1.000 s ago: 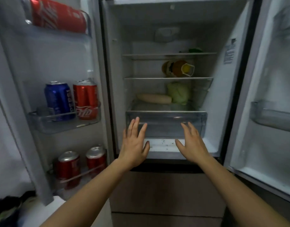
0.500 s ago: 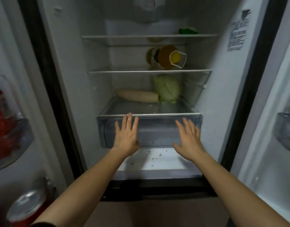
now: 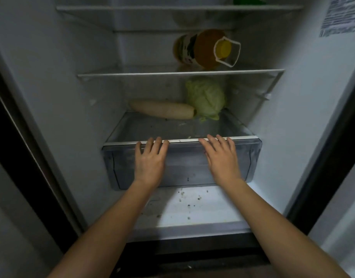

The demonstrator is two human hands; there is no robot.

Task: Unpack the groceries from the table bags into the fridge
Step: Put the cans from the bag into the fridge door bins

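The fridge stands open in front of me. My left hand [image 3: 149, 161] and my right hand [image 3: 221, 159] lie flat, fingers straight, against the front of the clear crisper drawer [image 3: 184, 167], fingertips at its top rim. Neither hand holds anything. On the glass shelf above the drawer lie a white radish [image 3: 162, 109] and a green cabbage [image 3: 206, 98]. One shelf higher, an orange bottle [image 3: 206, 49] with a yellow cap lies on its side. The table bags are out of view.
The fridge floor [image 3: 192, 209] below the drawer is white with scattered crumbs. A green item [image 3: 248, 0] shows at the top shelf's edge. A label [image 3: 341, 15] is stuck on the right inner wall. The door edges frame both sides.
My view has moved closer into the fridge, so the door shelves with cans are out of sight. Both hands have risen to the crisper drawer's front and top rim.
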